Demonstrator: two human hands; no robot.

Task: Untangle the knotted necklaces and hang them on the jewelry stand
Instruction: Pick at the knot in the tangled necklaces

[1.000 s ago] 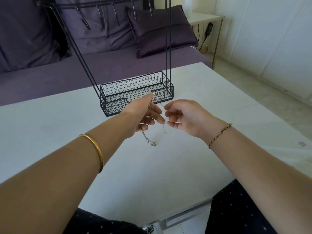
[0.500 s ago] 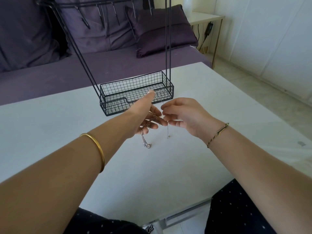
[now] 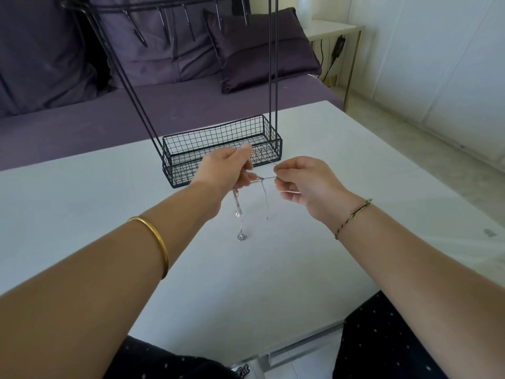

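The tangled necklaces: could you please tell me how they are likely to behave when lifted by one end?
Probably floppy: the necklaces hang limp below the left hand. Likely light and delicate, since they look very thin where pulled taut toward the right hand. They may well snag easily, as strands cross at a knot between the hands.
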